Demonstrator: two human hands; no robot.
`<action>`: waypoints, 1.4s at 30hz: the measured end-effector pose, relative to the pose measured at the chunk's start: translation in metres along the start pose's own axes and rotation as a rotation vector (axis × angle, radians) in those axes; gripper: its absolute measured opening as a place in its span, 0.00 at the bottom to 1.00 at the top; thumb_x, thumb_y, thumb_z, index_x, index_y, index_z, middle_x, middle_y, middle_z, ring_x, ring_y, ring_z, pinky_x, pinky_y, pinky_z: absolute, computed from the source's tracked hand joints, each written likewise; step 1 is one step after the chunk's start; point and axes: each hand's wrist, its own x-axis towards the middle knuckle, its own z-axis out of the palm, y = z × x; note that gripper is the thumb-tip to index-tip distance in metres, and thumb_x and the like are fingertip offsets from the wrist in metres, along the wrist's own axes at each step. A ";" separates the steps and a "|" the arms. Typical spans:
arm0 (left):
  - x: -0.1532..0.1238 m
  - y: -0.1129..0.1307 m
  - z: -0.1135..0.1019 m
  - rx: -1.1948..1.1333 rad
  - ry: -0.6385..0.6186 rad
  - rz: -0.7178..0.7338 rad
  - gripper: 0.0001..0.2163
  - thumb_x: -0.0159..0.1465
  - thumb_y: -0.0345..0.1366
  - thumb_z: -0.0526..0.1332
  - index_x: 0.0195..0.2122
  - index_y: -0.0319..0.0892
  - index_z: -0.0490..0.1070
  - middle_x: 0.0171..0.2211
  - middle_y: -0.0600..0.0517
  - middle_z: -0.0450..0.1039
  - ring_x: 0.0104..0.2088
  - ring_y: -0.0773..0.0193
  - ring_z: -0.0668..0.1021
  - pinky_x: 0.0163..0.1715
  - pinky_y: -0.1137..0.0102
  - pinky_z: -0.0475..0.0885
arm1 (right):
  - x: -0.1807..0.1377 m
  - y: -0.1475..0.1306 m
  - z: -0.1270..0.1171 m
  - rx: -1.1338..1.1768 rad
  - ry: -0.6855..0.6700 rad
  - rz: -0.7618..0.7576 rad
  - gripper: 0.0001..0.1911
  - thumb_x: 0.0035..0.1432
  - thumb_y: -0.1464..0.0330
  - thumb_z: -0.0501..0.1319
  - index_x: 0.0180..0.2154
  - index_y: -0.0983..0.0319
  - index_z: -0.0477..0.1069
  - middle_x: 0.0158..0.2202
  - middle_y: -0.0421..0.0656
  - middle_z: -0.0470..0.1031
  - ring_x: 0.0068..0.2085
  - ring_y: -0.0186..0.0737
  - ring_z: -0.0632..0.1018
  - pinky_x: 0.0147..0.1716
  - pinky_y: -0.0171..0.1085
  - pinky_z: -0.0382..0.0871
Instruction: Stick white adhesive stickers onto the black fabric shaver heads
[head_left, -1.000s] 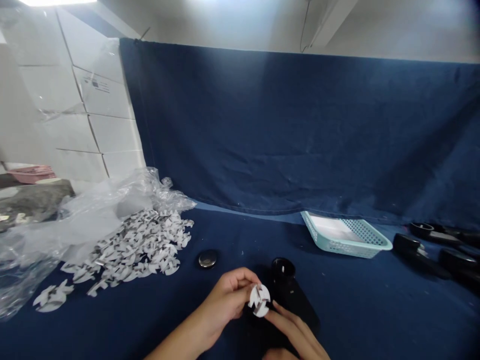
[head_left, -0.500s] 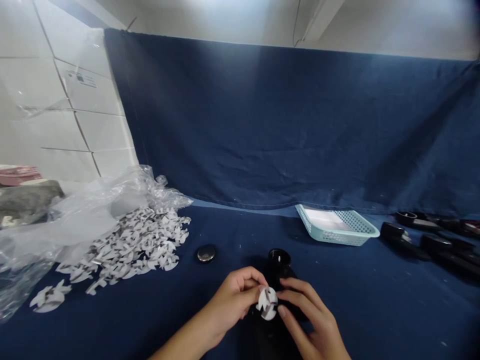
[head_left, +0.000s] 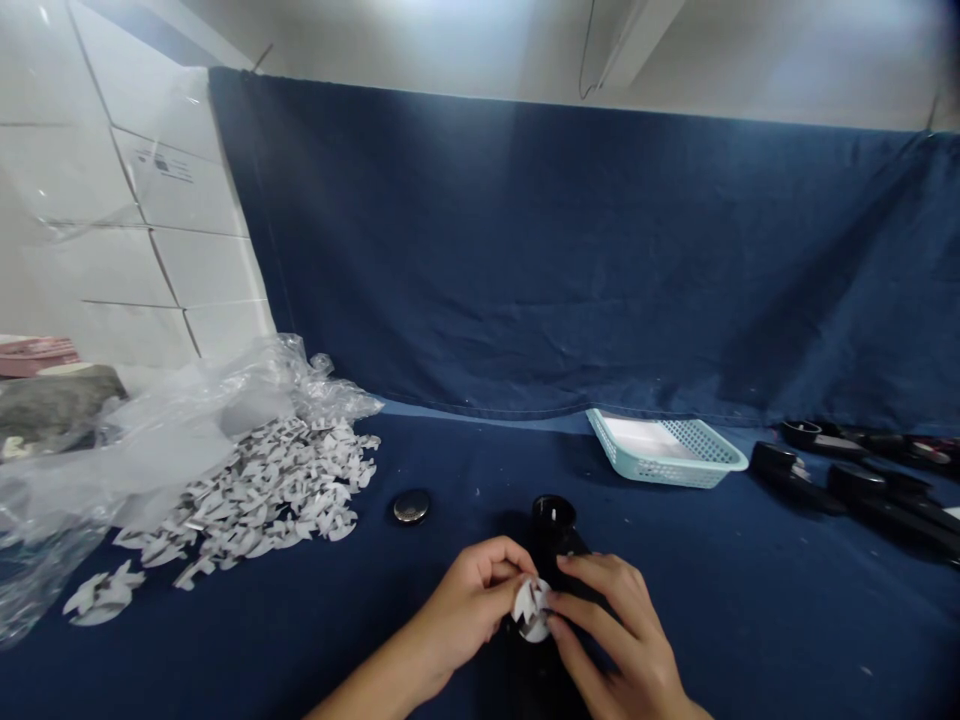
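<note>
My left hand (head_left: 469, 600) and my right hand (head_left: 615, 630) meet low in the middle of the view, both pinching a small round white slotted disc (head_left: 529, 609). The disc is held over a black cylindrical part (head_left: 553, 530) that lies on the blue cloth with its open end pointing away from me; my hands cover its near end. A small round dark cap (head_left: 411, 507) lies on the cloth to the left of the black part.
A heap of white discs (head_left: 270, 490) spills from a clear plastic bag (head_left: 150, 440) at left. A light blue basket (head_left: 664, 450) sits at the back right, with several black parts (head_left: 855, 480) beyond it. A blue cloth hangs behind.
My right hand has come up from below and closed its fingers on the white disc that my left hand holds. The view has shifted a little to the left.
</note>
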 end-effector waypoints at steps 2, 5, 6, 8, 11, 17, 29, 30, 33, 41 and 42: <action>0.000 0.000 0.001 -0.001 -0.005 0.000 0.10 0.61 0.41 0.63 0.35 0.39 0.69 0.21 0.59 0.65 0.17 0.75 0.59 0.16 0.77 0.49 | 0.000 -0.001 0.000 -0.005 0.006 -0.007 0.16 0.54 0.79 0.62 0.44 0.59 0.73 0.47 0.48 0.75 0.47 0.46 0.76 0.46 0.48 0.68; 0.001 -0.001 0.001 -0.030 -0.006 -0.002 0.10 0.60 0.41 0.63 0.34 0.39 0.68 0.21 0.59 0.65 0.17 0.75 0.58 0.15 0.77 0.50 | 0.001 -0.001 0.002 0.007 -0.007 0.005 0.14 0.56 0.80 0.61 0.43 0.59 0.72 0.44 0.47 0.77 0.46 0.46 0.76 0.47 0.48 0.67; 0.001 -0.001 0.001 -0.035 -0.009 -0.003 0.10 0.60 0.41 0.63 0.35 0.39 0.68 0.22 0.58 0.66 0.17 0.75 0.59 0.16 0.77 0.51 | 0.000 -0.001 0.003 0.012 -0.014 0.016 0.14 0.56 0.80 0.61 0.42 0.59 0.71 0.43 0.46 0.77 0.46 0.45 0.76 0.48 0.48 0.67; 0.002 -0.002 0.000 -0.041 -0.008 0.001 0.11 0.60 0.41 0.63 0.36 0.39 0.69 0.24 0.56 0.68 0.18 0.74 0.61 0.16 0.77 0.53 | -0.001 0.001 0.004 0.027 -0.026 0.058 0.12 0.57 0.79 0.60 0.41 0.59 0.71 0.42 0.45 0.77 0.45 0.45 0.77 0.47 0.46 0.68; 0.004 -0.005 -0.004 -0.006 0.052 0.024 0.11 0.61 0.41 0.61 0.39 0.39 0.71 0.28 0.54 0.70 0.18 0.74 0.61 0.17 0.77 0.54 | -0.005 0.004 0.006 0.080 -0.054 0.195 0.09 0.60 0.77 0.58 0.41 0.58 0.69 0.42 0.45 0.76 0.45 0.44 0.76 0.44 0.44 0.70; 0.000 0.001 -0.009 0.403 0.053 0.158 0.14 0.63 0.41 0.60 0.47 0.42 0.74 0.28 0.55 0.73 0.27 0.66 0.72 0.30 0.73 0.66 | -0.012 0.013 0.009 0.199 -0.093 0.440 0.06 0.65 0.71 0.54 0.40 0.57 0.69 0.46 0.48 0.72 0.50 0.46 0.74 0.47 0.44 0.71; -0.010 0.003 -0.008 0.783 -0.063 0.257 0.29 0.54 0.45 0.70 0.57 0.50 0.66 0.50 0.49 0.75 0.49 0.50 0.76 0.47 0.63 0.68 | 0.009 0.011 -0.007 0.386 -0.370 0.651 0.10 0.66 0.64 0.54 0.33 0.57 0.69 0.54 0.48 0.68 0.57 0.48 0.69 0.56 0.51 0.65; -0.010 0.002 -0.007 0.806 -0.051 0.244 0.30 0.54 0.45 0.70 0.58 0.50 0.65 0.51 0.49 0.75 0.49 0.49 0.76 0.47 0.63 0.68 | 0.012 0.011 -0.007 0.390 -0.395 0.648 0.09 0.65 0.65 0.54 0.33 0.57 0.69 0.54 0.48 0.68 0.58 0.48 0.69 0.57 0.52 0.64; -0.011 0.001 -0.003 0.864 -0.009 0.190 0.35 0.54 0.46 0.69 0.62 0.52 0.59 0.52 0.47 0.74 0.49 0.47 0.76 0.48 0.58 0.67 | 0.019 0.011 -0.007 0.373 -0.434 0.630 0.08 0.64 0.67 0.54 0.32 0.57 0.69 0.54 0.49 0.68 0.58 0.49 0.69 0.58 0.55 0.62; -0.014 0.004 -0.001 0.879 -0.019 0.182 0.38 0.55 0.45 0.69 0.65 0.54 0.54 0.51 0.48 0.75 0.47 0.47 0.77 0.50 0.58 0.67 | 0.026 0.013 -0.011 0.211 -0.446 0.498 0.07 0.61 0.72 0.56 0.31 0.57 0.70 0.51 0.48 0.73 0.54 0.49 0.72 0.54 0.55 0.67; -0.014 0.004 -0.001 0.879 -0.020 0.183 0.38 0.55 0.46 0.68 0.65 0.54 0.54 0.51 0.48 0.75 0.47 0.47 0.77 0.50 0.58 0.67 | 0.026 0.013 -0.011 0.201 -0.459 0.486 0.07 0.60 0.72 0.57 0.31 0.57 0.70 0.50 0.48 0.73 0.54 0.49 0.73 0.53 0.55 0.68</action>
